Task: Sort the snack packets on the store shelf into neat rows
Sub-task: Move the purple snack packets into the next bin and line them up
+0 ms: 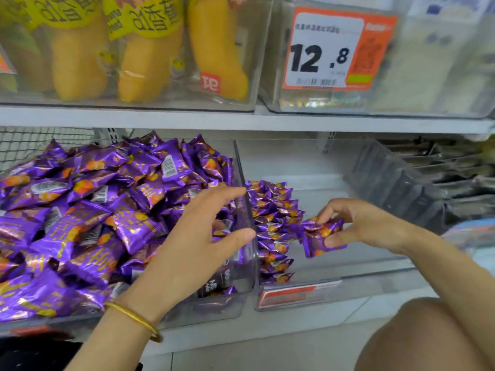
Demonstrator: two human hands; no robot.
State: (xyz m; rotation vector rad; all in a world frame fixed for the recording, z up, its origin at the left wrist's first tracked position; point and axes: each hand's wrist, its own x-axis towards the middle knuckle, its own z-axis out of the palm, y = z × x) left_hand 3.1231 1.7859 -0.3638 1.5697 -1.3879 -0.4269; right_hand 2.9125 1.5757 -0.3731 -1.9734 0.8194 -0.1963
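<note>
While a person is crouching at a low store shelf, their right hand (367, 226) is pinching a purple snack packet (318, 236) between thumb and fingertips, holding it just beside a row (273, 223) of matching packets. That row is standing on edge along the left wall of a clear right bin (361, 274), running from the front toward the back, and most of that bin's floor is showing bare white. The left hand (198, 236), wearing a gold bangle (136, 317) at the wrist, is hovering with fingers loosely spread over the clear divider (247, 215) between the two bins, gripping nothing that can be seen.

Judging by this, the sorting is looking early. One row is formed, and a large loose heap (88, 210) of purple packets is lying jumbled in the left bin (209, 309), facing every direction, some showing barcodes. That heap is making up most of the work left, and the right bin is offering room for several more rows.

Above, a white shelf edge (241, 120) is carrying clear bins with yellow packaged goods (142, 65) and an orange and white price tag (324, 49) reading 12.8. To the far right, dark grey packets (428, 183) are sitting stacked in another compartment. A bare knee (428, 336) is showing at the lower right. The tall divider is standing between heap and row, so each packet is likely needing a lift over it, and the standing row could be tipping if nudged.
</note>
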